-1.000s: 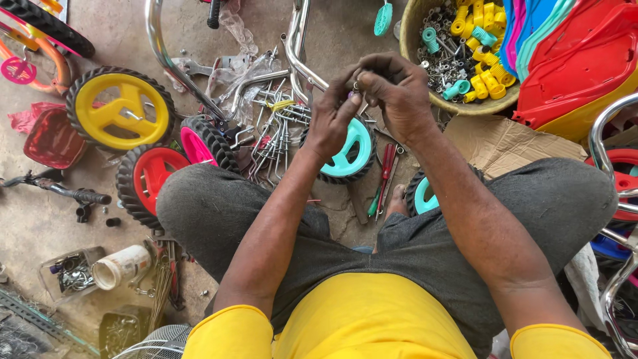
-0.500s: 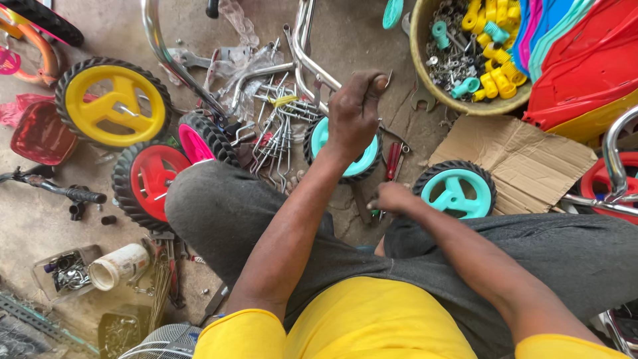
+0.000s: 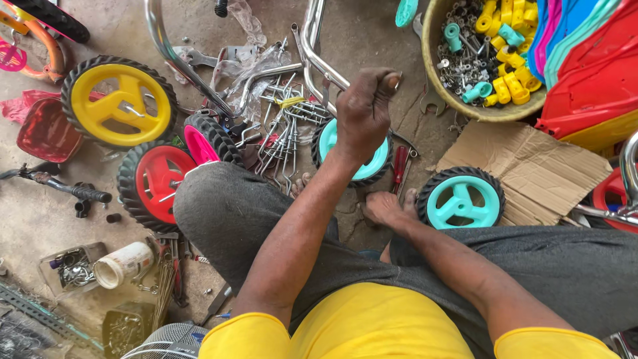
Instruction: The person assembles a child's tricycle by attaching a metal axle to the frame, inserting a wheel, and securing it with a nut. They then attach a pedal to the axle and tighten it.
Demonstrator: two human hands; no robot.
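Centre frame, a chrome tube [image 3: 318, 56] curves down toward the teal wheel [image 3: 352, 149], and the left hand [image 3: 362, 113] above that wheel is fisted around a small metal part [image 3: 395, 81] poking out at its top. Lower, the right hand [image 3: 385, 207] reaches down beside a red-handled screwdriver [image 3: 399, 166]; whether its fingers grip anything cannot be told.

Small metal part [image 3: 395, 80], mostly hidden in a closed fist, above a teal wheel [image 3: 332, 143] flat on the floor.

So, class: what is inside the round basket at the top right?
The basket holds yellow plastic fittings, a few teal ones and a heap of small metal hardware. Coloured plastic sheets cover its right side, hiding what lies beneath.
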